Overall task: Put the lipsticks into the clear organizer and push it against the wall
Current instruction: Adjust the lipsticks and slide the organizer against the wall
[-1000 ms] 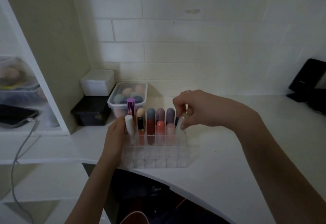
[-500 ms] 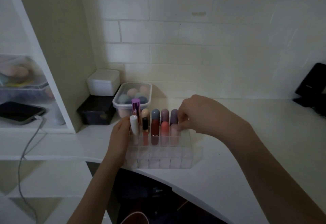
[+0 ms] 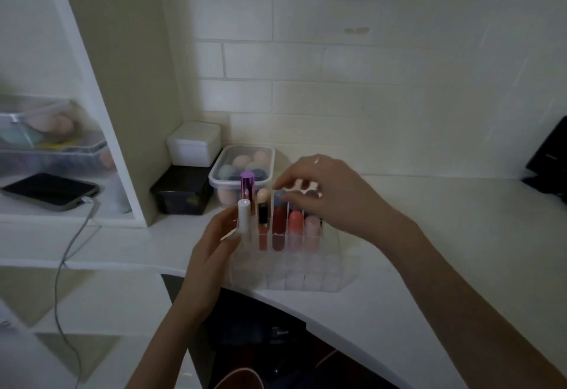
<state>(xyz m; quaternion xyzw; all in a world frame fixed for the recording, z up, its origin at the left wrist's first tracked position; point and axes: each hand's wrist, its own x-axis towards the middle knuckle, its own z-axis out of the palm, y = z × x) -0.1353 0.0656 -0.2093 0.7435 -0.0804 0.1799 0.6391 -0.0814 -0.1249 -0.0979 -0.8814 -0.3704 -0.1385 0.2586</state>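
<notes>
Standing on the white counter (image 3: pixel 429 235) near its front edge, well short of the brick wall (image 3: pixel 368 97) at twelve o'clock: clear organizer (image 3: pixel 294 272), long axis nine to three. Steadied at nine o'clock by left hand (image 3: pixel 214 244), fingers flat on the side, likely bracing. Hovering over the back row, right hand (image 3: pixel 325 192), fingers curled; grasp unclear. Upright in their cells, caps skyward: lipsticks (image 3: pixel 279 223).

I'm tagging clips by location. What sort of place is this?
Probably a home vanity or dressing corner: a clear organizer of lipsticks on a white counter, a lidded tub of makeup sponges, against a painted brick wall.
</notes>
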